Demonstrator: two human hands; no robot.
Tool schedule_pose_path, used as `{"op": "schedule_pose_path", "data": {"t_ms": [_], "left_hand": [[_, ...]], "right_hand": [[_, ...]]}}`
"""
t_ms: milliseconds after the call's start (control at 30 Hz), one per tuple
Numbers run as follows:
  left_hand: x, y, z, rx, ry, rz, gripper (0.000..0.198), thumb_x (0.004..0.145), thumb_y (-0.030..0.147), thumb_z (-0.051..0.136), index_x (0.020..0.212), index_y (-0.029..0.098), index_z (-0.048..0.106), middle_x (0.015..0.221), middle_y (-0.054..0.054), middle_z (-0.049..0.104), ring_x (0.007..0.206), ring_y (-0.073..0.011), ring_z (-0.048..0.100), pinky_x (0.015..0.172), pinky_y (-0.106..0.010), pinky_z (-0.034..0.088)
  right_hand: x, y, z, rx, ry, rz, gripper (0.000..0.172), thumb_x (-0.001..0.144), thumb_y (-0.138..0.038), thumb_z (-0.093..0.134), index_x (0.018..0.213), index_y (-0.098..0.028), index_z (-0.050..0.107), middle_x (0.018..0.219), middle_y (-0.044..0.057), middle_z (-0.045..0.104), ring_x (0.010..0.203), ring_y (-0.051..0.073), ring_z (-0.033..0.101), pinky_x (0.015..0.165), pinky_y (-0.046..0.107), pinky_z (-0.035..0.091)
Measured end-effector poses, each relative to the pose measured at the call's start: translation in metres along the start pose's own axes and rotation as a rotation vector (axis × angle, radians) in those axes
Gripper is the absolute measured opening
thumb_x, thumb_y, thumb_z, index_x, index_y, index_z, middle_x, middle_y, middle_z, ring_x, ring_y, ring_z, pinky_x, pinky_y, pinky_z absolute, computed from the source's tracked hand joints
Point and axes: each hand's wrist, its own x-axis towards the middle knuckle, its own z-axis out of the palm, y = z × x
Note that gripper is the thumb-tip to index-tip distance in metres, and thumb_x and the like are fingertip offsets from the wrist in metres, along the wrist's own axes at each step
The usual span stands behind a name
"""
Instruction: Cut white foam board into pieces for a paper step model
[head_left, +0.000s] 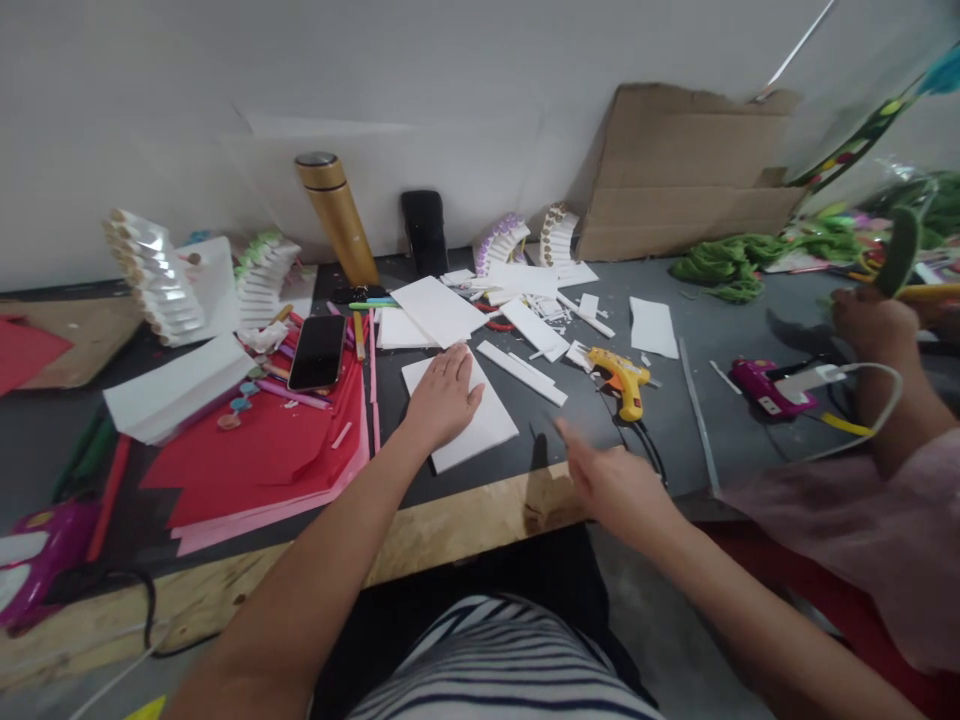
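Note:
My left hand (446, 395) lies flat on a white rectangular board (476, 430) near the front of the dark table, its fingers stretched out. To the right, my right hand (607, 470) is raised above the wooden front edge, with its fingers closed. Something thin seems to stick out of its fingertips, too blurred to make out. Cut white strips (525, 372) lie just beyond the board. A yellow glue gun (622, 380) rests past my right hand, its cord running toward the edge.
Red paper (247, 450) and a phone (317, 352) lie on the left. A gold flask (337, 215) and a cardboard sheet (690, 165) stand at the wall. On the right, another person's hand (874, 325) holds something green near a purple power strip (772, 388).

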Motion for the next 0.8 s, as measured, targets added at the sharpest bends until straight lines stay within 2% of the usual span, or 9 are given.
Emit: {"op": "schedule_pose_path", "data": {"t_ms": [67,133,233,300,367,500,633,700,800], "left_hand": [[0.0,0.0,0.0,-0.013,0.015,0.004,0.058,0.1,0.037,0.032,0.145,0.001,0.04,0.156,-0.022,0.036,0.148,-0.0292,0.03,0.122,-0.045,0.023],[0.0,0.0,0.0,-0.029,0.023,0.003,0.058,0.1,0.037,0.033,0.144,0.0,0.04,0.156,-0.023,0.036,0.148,-0.0295,0.03,0.122,-0.045,0.023],[-0.001,0.001,-0.002,-0.041,0.033,-0.006,0.058,0.1,0.036,0.035,0.143,-0.001,0.041,0.155,-0.023,0.038,0.147,-0.0297,0.031,0.123,-0.044,0.023],[-0.001,0.001,-0.003,-0.043,0.044,-0.007,0.057,0.1,0.036,0.036,0.143,0.0,0.042,0.155,-0.022,0.039,0.147,-0.0293,0.032,0.122,-0.044,0.024],[-0.002,0.0,-0.004,-0.047,0.05,-0.003,0.055,0.1,0.036,0.037,0.142,0.001,0.043,0.154,-0.021,0.04,0.146,-0.0292,0.034,0.122,-0.044,0.025],[-0.003,-0.001,-0.004,-0.078,0.078,0.009,0.053,0.099,0.034,0.038,0.141,0.004,0.045,0.156,-0.021,0.038,0.146,-0.0296,0.034,0.121,-0.046,0.028],[-0.003,-0.003,-0.004,-0.143,0.111,0.019,0.052,0.098,0.033,0.039,0.142,0.006,0.043,0.157,-0.02,0.035,0.148,-0.029,0.031,0.121,-0.047,0.028],[-0.005,-0.004,-0.005,-0.198,0.113,0.056,0.053,0.099,0.033,0.038,0.144,0.006,0.041,0.157,-0.02,0.036,0.149,-0.0277,0.03,0.123,-0.047,0.025],[-0.011,-0.006,-0.01,-0.334,0.118,0.103,0.053,0.1,0.035,0.038,0.147,0.011,0.039,0.156,-0.017,0.039,0.149,-0.0255,0.029,0.123,-0.047,0.026]], "right_hand": [[0.006,0.006,-0.002,0.041,0.062,0.098,0.055,0.1,-0.023,0.034,0.154,-0.012,0.03,0.087,0.013,0.076,0.078,0.027,0.072,0.059,0.03,0.039],[0.013,0.008,-0.004,0.111,0.118,0.101,0.049,0.101,-0.026,0.035,0.146,-0.01,0.041,0.087,0.013,0.075,0.076,0.025,0.07,0.058,0.029,0.036],[0.032,0.003,-0.004,0.289,0.197,0.018,0.033,0.1,-0.031,0.038,0.108,-0.012,0.064,0.077,0.01,0.072,0.068,0.021,0.065,0.056,0.027,0.032],[0.048,-0.004,-0.005,0.47,0.253,-0.016,0.03,0.098,-0.034,0.041,0.085,-0.016,0.062,0.069,0.006,0.067,0.061,0.017,0.061,0.055,0.026,0.031],[0.065,-0.012,-0.007,0.672,0.274,-0.004,0.028,0.095,-0.034,0.044,0.076,-0.018,0.058,0.064,0.003,0.064,0.054,0.014,0.057,0.053,0.024,0.032],[0.088,-0.025,-0.009,1.04,0.166,0.058,0.02,0.087,-0.035,0.053,0.073,-0.02,0.054,0.047,-0.006,0.05,0.037,0.01,0.047,0.043,0.021,0.031],[0.1,-0.03,-0.005,1.438,-0.03,0.123,0.025,0.077,-0.044,0.062,0.078,-0.021,0.053,0.034,-0.014,0.033,0.028,0.008,0.028,0.033,0.02,0.018],[0.104,-0.033,-0.004,1.53,-0.113,0.102,0.031,0.073,-0.049,0.066,0.075,-0.022,0.051,0.033,-0.015,0.03,0.028,0.006,0.024,0.032,0.019,0.014],[0.103,-0.035,-0.007,1.528,-0.161,0.063,0.036,0.069,-0.049,0.071,0.068,-0.023,0.046,0.034,-0.015,0.03,0.029,0.005,0.023,0.033,0.02,0.013]]}}
